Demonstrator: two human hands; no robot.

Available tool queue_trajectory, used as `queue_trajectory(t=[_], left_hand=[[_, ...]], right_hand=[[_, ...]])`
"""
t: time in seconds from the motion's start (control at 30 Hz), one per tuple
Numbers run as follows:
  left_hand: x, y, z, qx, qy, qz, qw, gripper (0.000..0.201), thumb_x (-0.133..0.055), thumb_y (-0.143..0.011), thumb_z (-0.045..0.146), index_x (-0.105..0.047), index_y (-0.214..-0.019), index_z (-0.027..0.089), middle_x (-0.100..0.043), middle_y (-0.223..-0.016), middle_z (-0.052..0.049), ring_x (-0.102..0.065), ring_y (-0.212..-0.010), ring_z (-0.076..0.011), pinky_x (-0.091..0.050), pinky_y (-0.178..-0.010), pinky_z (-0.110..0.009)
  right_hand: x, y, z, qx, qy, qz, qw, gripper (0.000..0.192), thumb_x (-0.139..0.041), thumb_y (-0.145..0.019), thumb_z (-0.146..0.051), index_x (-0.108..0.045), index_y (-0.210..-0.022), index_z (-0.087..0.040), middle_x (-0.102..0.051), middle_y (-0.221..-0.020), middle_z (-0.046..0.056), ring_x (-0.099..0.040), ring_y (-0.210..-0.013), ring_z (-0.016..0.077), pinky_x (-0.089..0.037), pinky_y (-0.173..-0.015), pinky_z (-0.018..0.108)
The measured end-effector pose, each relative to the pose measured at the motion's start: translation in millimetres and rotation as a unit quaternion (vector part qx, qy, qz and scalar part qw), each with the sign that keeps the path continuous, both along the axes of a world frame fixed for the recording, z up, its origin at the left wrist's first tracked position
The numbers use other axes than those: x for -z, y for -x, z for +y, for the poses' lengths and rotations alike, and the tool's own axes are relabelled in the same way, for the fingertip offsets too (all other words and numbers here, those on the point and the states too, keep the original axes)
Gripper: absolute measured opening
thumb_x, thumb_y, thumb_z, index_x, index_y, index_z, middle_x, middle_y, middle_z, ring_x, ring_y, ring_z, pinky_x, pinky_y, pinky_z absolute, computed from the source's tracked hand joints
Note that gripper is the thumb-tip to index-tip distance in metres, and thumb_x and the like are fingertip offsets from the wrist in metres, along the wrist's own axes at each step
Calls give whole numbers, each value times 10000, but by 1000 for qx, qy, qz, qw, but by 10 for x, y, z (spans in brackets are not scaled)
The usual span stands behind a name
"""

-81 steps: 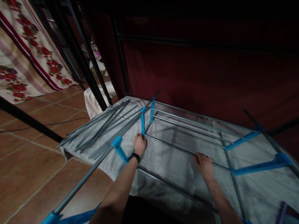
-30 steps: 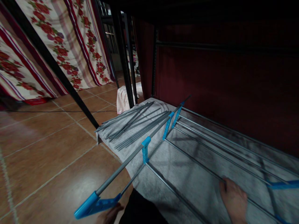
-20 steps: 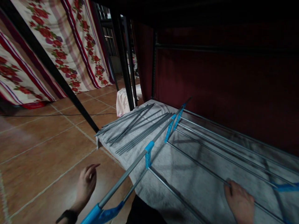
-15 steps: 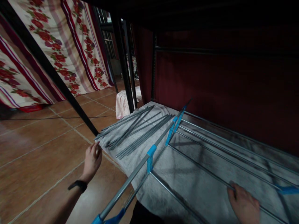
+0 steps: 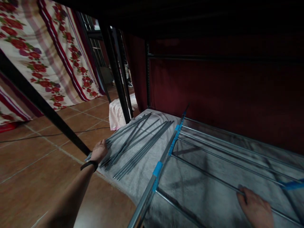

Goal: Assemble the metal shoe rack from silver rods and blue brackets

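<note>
The left hand (image 5: 99, 151) is reaching out at about ten o'clock from the middle of the view, its arm stretching over the tiled floor (image 5: 35, 164), and it is resting on the near ends of the loose rods (image 5: 133, 139) — whether its fingers are curling around one of them or only touching cannot be told, since the back of the hand is hiding them. The rods are lying in a fanned bundle on a grey towel (image 5: 147, 164) spread over the floor, running away toward one o'clock from the hand. Just beside them, at three o'clock, the drying rack (image 5: 201, 152) is lying flat on the same towel, its side tube carrying blue clips (image 5: 157, 169) and its thin rails crossing to the right. The right hand (image 5: 257, 209) is sitting at about four o'clock, near the lower edge — its fingers are closing around one rail, pressing it toward the towel. A black pole (image 5: 45, 110) is slanting across the floor just behind the left hand, and a flowered cloth (image 5: 42, 57) is hanging at eleven o'clock. A dark red curtain (image 5: 225, 95) is filling the background beyond the rack.
</note>
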State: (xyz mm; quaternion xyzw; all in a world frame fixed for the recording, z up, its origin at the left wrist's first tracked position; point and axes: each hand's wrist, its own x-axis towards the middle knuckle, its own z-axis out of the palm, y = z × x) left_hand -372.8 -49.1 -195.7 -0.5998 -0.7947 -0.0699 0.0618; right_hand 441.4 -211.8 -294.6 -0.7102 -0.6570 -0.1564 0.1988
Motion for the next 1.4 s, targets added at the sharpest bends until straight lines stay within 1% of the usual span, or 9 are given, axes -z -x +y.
queue_trajectory(t=[0.1,0.3,0.5,0.63,0.77,0.97,1.07,1.2,1.4], left_hand=[[27,-10,42,-8,33,2,999,467,-309,-934,225,-544,-1302,58,-630,-1211,-234,-589,-1126,-316,-425,-972,-412],[-36,-3,164,-59,65,-25,996,649,-264,-958,542,-546,-1352,110,-544,-1331,-235,-509,-1228,-399,-389,-1002,-505],[-90,2,300,-76,116,-15,990,602,-376,-912,506,-562,-1289,75,-557,-1305,-251,-517,-1238,-406,-393,-1007,-508],[-84,-25,281,-6,118,10,993,522,-361,-912,402,-564,-1273,85,-579,-1292,-233,-550,-1215,-369,-428,-995,-451],[-43,-122,188,73,66,7,995,479,-368,-892,314,-576,-1254,78,-618,-1221,-219,-602,-1156,-311,-448,-995,-379],[26,-459,-66,111,51,-69,990,476,-293,-957,392,-576,-1233,126,-629,-1175,-180,-658,-981,-257,-492,-918,-357],[55,-625,-188,126,37,-80,988,467,-299,-955,380,-586,-1238,145,-636,-1201,-175,-668,-997,-260,-511,-898,-355],[88,-777,-256,147,9,-107,983,399,-363,-908,380,-645,-1100,173,-684,-1105,-152,-687,-1000,-269,-531,-909,-353],[-15,-936,-379,152,-19,-131,979,331,-379,-877,412,-606,-979,195,-688,-1018,-151,-683,-947,-280,-540,-916,-392]], right_hand=[[37,-17,0,-5,24,-16,1000,361,-395,-897,-441,-660,-1010,-225,-751,-1004,129,-714,-887,338,-500,-809,491],[14,22,-3,13,40,-23,999,380,-381,-913,-429,-651,-1050,-198,-749,-1052,136,-696,-923,318,-479,-859,465],[-9,84,4,28,35,-31,999,390,-362,-934,-403,-669,-1044,-190,-743,-1079,132,-684,-965,296,-462,-845,435],[12,90,13,28,29,-44,998,372,-367,-948,-385,-657,-1053,-175,-743,-1051,116,-683,-961,284,-449,-829,421],[34,81,18,19,21,-52,998,355,-377,-956,-371,-645,-1072,-170,-741,-1056,110,-680,-946,274,-439,-831,414],[58,82,34,25,17,-52,998,331,-388,-961,-368,-645,-1052,-179,-739,-1035,108,-672,-922,267,-421,-820,402],[53,97,45,28,18,-42,999,323,-399,-954,-363,-649,-1050,-182,-736,-1038,109,-669,-920,268,-418,-823,404],[21,127,52,33,29,-28,999,307,-406,-946,-351,-654,-1030,-191,-738,-1017,102,-662,-913,268,-413,-836,406],[-71,180,39,31,38,1,999,296,-416,-934,-322,-651,-1071,-203,-736,-1042,106,-651,-938,284,-407,-840,418]])
